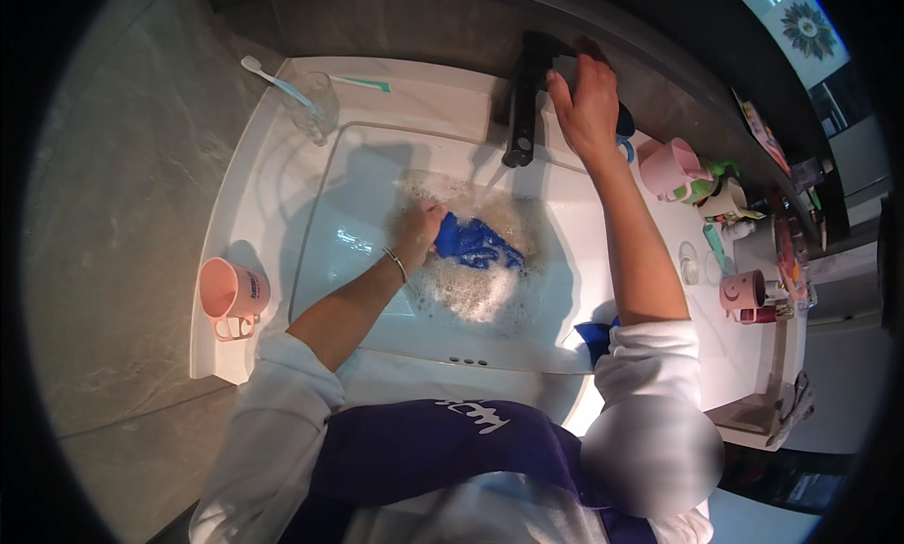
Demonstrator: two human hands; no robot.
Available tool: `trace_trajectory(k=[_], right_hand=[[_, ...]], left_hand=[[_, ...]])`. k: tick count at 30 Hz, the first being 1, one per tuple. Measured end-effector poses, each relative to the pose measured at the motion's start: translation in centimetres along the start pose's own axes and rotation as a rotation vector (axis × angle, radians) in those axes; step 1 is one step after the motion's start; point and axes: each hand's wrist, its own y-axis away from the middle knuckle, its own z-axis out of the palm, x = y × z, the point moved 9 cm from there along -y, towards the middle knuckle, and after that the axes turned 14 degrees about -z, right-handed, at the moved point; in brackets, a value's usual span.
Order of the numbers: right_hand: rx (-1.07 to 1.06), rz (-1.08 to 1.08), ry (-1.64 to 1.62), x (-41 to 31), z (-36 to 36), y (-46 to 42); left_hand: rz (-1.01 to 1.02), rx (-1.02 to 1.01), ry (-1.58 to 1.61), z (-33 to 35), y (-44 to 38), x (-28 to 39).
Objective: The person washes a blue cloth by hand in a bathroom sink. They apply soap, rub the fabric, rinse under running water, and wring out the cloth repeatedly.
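A blue cloth [474, 244] lies partly under sudsy water in the white sink basin [339, 212]. My left hand [424, 227], with a bracelet at the wrist, grips the cloth's left end. Above the back rim stands a black faucet [521, 120], and water runs from it into the basin. My right hand [587, 99] is raised at the faucet's right side, fingers spread near its dark handle; whether they touch it I cannot tell. Another piece of blue cloth [597, 339] lies at the basin's front right, partly hidden by my right sleeve.
A pink mug [234, 290] stands at the left edge, a clear cup [313, 109] with a toothbrush at the back left. Right of the basin are a pink pitcher [667, 171], a pink mug [740, 290], a small glass [688, 263] and several toiletries. A wall borders the left side.
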Motion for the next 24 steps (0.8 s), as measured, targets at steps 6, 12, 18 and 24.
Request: trace_trajectory(k=[6, 12, 18, 24], right_hand=[[-0.08, 0.018, -0.023, -0.2, 0.8, 0.3], [0.089, -0.034, -0.078, -2.3, -2.2, 3.5], [-0.105, 0.406, -0.736, -6.6, -1.8, 14.4], [-0.584, 0.883, -1.327, -12.2, 5.9, 25.2]], left_hand=[[0.135, -0.136, -0.337, 1.2, 0.3, -0.6], [0.051, -0.14, -0.821, 2.4, -0.5, -2.6], [-0.061, -0.522, 0.039, 3.9, 5.9, 3.6], [0.079, -0.794, 0.352, 6.0, 11.6, 10.5]])
